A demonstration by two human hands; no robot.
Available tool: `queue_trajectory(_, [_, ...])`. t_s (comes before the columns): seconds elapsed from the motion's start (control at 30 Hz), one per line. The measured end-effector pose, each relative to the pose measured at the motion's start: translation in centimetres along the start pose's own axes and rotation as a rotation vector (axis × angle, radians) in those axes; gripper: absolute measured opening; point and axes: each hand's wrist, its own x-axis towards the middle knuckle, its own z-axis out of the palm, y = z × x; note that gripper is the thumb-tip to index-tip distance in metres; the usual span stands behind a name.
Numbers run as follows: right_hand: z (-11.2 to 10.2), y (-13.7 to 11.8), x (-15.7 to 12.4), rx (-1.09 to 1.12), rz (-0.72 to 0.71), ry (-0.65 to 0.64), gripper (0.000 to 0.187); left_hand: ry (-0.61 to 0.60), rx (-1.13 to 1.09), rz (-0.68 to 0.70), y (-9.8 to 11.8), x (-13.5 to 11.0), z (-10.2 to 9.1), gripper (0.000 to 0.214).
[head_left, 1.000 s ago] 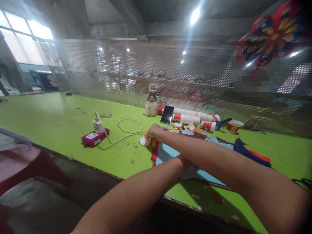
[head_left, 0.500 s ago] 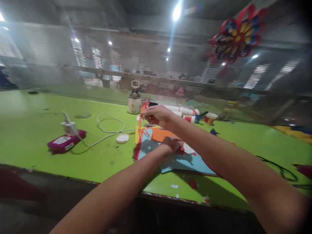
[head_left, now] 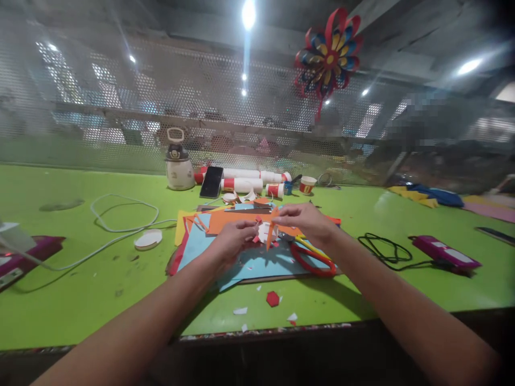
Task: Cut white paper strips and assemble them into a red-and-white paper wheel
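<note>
My left hand (head_left: 234,241) is closed on the edge of a small white paper piece (head_left: 266,234) with red tabs around it. Pinched in the fingers of my right hand (head_left: 308,219) is an orange paper strip (head_left: 270,236), which hangs down in front of the white piece; whether the two touch, I cannot tell. Both hands are over a stack of coloured paper, with a light blue sheet (head_left: 201,247) and an orange sheet (head_left: 215,222) on top. Scissors (head_left: 316,264) with red and yellow handles lie below my right hand.
Behind the papers are a phone (head_left: 211,182), a white bottle (head_left: 179,170), paper cups (head_left: 308,185) and white-and-red rolls (head_left: 241,185). Purple power strips (head_left: 446,254) with cables lie at both sides. Paper scraps and a red hexagon (head_left: 272,298) are near the table's front edge.
The view has turned right. My right hand has brought the orange strip from the back left of the papers to the white piece, which my left hand has raised. The scissors now show.
</note>
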Motion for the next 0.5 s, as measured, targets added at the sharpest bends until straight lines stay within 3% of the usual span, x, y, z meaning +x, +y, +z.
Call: queue_trajectory(0.5, [1.1, 1.8, 0.5, -0.104, -0.057, 0.021, 0.008, -0.006, -0.033, -0.023, 0.4, -0.5, 0.4, 0.01])
